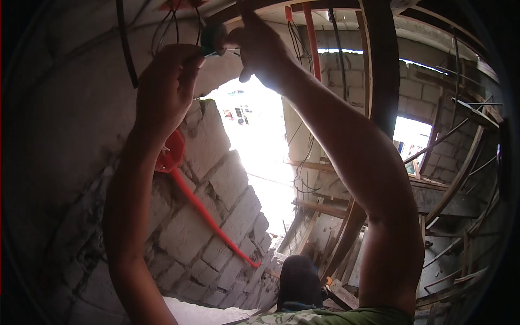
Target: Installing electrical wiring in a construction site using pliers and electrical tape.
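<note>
Both my arms are raised toward the top of the view. My left hand [168,81] is closed in a pinch, with thumb and fingertips together at the lower left of a dark green round thing [213,39] that looks like a tape roll. What exactly the left fingertips hold is too small to tell. On the other side, my right hand [264,53] has some fingers bent against the round thing, while one finger points upward. A thin light strand [233,50] shows between the hands. Dark wires [174,24] hang just beyond the left hand from an orange-red fitting [183,4].
An orange-red junction box [171,151] with a conduit [212,223] runs down the block wall [216,200] at left. A wooden post [380,65] stands right of my right arm. Timber and rods [460,162] crowd the right side. A bright opening [254,135] lies ahead.
</note>
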The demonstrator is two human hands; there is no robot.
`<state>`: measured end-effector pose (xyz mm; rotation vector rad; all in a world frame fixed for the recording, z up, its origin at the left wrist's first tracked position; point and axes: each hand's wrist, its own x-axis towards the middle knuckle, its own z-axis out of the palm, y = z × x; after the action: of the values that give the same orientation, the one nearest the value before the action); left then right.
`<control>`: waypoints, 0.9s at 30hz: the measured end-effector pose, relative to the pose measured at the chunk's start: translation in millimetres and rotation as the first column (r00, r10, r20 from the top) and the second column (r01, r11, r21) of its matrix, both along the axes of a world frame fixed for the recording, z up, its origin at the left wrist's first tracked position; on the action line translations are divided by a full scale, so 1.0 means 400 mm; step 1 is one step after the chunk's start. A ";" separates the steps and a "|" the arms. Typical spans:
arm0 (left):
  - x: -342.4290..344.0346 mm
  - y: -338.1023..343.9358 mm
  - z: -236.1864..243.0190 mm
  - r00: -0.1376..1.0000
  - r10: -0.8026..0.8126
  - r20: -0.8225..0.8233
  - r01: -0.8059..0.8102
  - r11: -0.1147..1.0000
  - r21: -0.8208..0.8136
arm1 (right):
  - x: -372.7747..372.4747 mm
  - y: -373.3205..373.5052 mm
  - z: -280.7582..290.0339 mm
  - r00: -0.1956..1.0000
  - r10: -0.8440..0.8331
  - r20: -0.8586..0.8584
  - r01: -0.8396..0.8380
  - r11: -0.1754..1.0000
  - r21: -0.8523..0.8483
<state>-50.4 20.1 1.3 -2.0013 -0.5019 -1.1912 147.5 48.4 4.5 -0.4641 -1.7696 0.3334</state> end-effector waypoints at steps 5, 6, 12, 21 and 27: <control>0.003 0.050 0.003 0.990 0.050 0.130 -0.066 0.990 0.121 | 0.000 0.012 -0.016 0.982 -0.170 0.084 0.149 0.966 0.211; 0.001 0.057 0.005 0.990 0.046 0.130 -0.062 0.991 0.121 | 0.004 0.022 -0.018 0.981 -0.174 0.084 0.153 0.966 0.210; -0.024 0.103 0.007 0.956 0.273 0.110 -0.293 0.924 0.245 | -0.012 0.016 -0.026 0.968 0.244 -0.051 -0.248 0.964 -0.092; -0.010 0.041 -0.001 0.978 0.187 -0.097 -0.171 0.974 0.151 | -0.008 0.031 -0.003 0.943 0.252 -0.216 -0.235 0.967 0.100; 0.006 0.038 0.003 0.980 0.185 0.072 -0.198 0.946 0.255 | 0.005 0.009 -0.017 0.980 -0.182 -0.076 0.185 0.982 0.025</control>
<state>-47.8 35.2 2.5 -1.6643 -0.5209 -1.1226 149.5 51.9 -2.3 -0.5810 -1.6443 0.1896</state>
